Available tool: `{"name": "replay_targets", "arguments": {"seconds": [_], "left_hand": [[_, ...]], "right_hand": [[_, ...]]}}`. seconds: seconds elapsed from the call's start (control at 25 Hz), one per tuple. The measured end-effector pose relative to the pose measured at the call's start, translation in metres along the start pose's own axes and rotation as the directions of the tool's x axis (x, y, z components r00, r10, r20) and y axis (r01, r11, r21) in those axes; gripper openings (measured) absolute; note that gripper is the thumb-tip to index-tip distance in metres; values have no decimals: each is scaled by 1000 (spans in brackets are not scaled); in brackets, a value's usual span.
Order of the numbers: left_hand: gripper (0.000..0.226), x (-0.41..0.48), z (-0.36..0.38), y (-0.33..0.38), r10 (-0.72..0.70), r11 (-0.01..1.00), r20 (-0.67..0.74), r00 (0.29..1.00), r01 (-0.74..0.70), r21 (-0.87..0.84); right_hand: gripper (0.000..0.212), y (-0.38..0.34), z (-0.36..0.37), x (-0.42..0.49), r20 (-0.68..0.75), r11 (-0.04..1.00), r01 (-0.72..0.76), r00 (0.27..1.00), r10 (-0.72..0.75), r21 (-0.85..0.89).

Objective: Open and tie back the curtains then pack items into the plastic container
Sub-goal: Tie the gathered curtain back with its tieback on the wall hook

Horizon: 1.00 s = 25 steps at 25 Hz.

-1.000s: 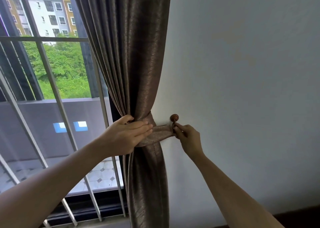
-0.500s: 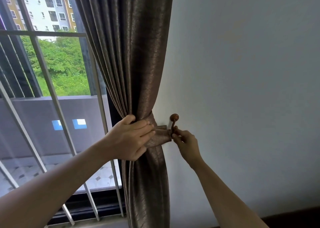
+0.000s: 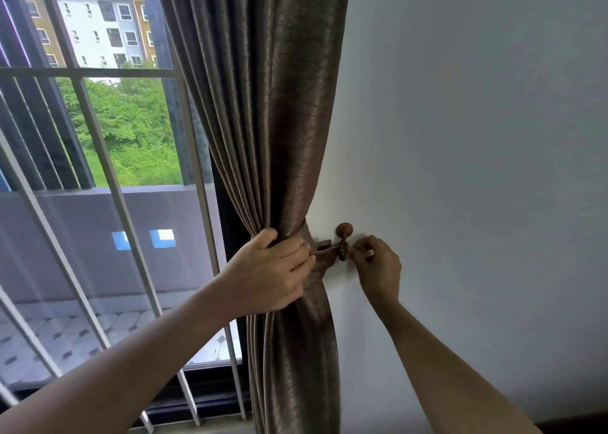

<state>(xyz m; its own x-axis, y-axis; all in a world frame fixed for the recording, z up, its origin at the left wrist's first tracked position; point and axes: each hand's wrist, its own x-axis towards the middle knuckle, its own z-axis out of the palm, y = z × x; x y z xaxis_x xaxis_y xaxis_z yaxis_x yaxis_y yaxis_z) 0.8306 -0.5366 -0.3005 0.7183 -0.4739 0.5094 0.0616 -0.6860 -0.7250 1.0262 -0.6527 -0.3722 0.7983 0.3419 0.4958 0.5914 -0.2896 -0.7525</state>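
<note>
Both bare forearms stretched up and forward, left grip (image 3: pixel 269 275) clasping curtain (image 3: pixel 279 104), fingers curled, right grip (image 3: pixel 378 265) pinching tieback (image 3: pixel 324 252) end with fingertips

Lit by soft daylight through the window (image 3: pixel 138 130) at left. Brightest on the far buildings (image 3: pixel 98 32), nearly washed out at top left. Dimmer and grey-blue across the wall (image 3: pixel 477 137) at right, shaded faintly just beside the curtain (image 3: pixel 279 121). Glossy along the curtain's folds, dark in the creases. Sharp in the middle; bowed by wide-angle distortion toward the edges, plainly along the window bars (image 3: pixel 100 157).
</note>
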Motion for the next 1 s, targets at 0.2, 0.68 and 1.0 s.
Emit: {"name": "replay_targets", "arguments": {"seconds": [0.2, 0.68, 1.0], "left_hand": [[27, 2, -7, 13, -65, 998, -40, 997, 64, -24], [26, -29, -26, 46, -260, -946, 964, -62, 218, -241], [16, -3, -47, 52, -81, -994, 993, 89, -83, -74]], "right_hand": [[6, -5, -13, 8, 6, 997, 68, 998, -68, -42], [43, -90, -50, -91, 662, 756, -624, 653, 367, 196], [24, -124, -62, -104, 668, 81, -743, 639, 382, 664]]}}
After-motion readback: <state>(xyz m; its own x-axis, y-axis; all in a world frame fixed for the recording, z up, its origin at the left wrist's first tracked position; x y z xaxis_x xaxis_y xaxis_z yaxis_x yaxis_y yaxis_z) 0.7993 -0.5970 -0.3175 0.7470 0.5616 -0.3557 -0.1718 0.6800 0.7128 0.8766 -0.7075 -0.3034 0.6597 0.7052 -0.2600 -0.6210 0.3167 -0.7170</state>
